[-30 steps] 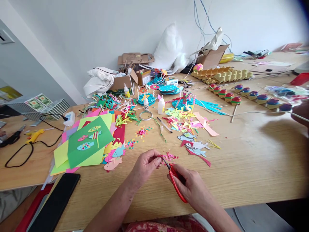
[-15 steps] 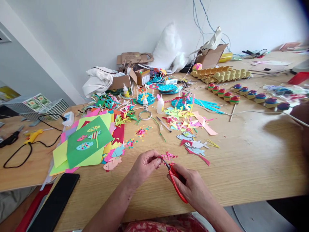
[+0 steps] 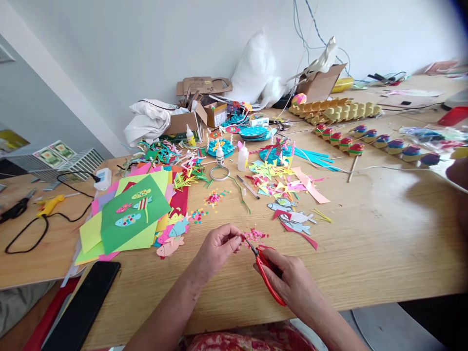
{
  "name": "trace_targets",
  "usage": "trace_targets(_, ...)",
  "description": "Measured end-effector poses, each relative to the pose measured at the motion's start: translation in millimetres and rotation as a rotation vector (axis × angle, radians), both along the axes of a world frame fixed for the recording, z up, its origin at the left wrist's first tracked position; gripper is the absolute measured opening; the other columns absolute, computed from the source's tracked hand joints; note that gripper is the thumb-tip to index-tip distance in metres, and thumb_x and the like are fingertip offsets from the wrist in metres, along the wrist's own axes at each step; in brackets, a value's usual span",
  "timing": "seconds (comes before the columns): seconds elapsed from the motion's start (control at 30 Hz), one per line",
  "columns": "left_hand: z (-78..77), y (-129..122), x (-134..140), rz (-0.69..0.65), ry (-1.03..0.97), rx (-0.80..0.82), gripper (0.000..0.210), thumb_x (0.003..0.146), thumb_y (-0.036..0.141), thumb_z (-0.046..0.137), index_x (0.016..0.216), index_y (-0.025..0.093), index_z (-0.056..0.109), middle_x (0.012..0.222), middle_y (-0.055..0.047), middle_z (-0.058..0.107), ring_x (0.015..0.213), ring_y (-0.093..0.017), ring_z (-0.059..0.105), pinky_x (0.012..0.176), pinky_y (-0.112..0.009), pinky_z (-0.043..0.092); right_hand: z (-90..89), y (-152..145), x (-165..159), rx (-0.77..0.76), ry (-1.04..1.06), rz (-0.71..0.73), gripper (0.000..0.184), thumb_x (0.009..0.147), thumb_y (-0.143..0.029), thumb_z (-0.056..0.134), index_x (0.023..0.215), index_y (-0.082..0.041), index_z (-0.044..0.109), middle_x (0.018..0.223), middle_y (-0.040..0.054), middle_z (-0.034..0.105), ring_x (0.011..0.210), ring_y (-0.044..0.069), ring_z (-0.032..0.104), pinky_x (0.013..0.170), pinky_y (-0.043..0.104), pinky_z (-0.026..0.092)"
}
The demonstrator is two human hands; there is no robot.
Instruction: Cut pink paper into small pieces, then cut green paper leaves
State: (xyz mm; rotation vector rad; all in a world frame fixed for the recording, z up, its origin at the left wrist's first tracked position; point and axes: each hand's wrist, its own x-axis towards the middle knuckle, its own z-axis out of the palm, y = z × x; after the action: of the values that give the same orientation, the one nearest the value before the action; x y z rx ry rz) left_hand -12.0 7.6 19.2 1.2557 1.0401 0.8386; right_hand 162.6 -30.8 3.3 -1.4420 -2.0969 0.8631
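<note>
A tiny scrap, apparently red paper, sits pinched at the fingertips of the left hand, over the near tabletop. It should be light, limp and easily torn, best held by its edge, clear of the blades. The right hand has its grip closed round the red handles of the scissors, likely stiff and smooth, their tips near the scrap. Beyond lie pink clippings, then grey paper fish.

Head-worn view, down across table
</note>
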Motion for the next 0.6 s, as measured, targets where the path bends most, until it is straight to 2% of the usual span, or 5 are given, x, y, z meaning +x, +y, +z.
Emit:
trace_targets(0.33, 3.1, -2.7, 2.5, 0.089, -0.057, -0.021, 0.022, 0.071, 0.036, 0.057, 0.071, 0.015, 0.052, 0.061, 0.001, 0.050, 0.059, -0.009, 0.046, 0.058, -0.021, 0.039, -1.4, 0.6, -0.2, -0.010, 0.027, 0.006, 0.025, 0.085, -0.030, 0.037, 0.069, -0.017, 0.051, 0.057, -0.0012, 0.054, 0.050, 0.010, 0.044, 0.048, 0.021, 0.030)
trace_targets(0.6, 0.8, -5.7, 8.3, 0.071, -0.117, -0.045, 0.023, 0.071, 0.036, 0.057, 0.070, 0.013, 0.054, 0.063, 0.000, 0.051, 0.060, -0.009, 0.046, 0.059, -0.021, 0.039, 1.4, 0.2, -5.2, 0.006, 0.023, -0.009, 0.027, 0.085, -0.031, 0.036, 0.065, -0.018, 0.047, 0.053, -0.0030, 0.048, 0.047, 0.009, 0.037, 0.046, 0.020, 0.028)
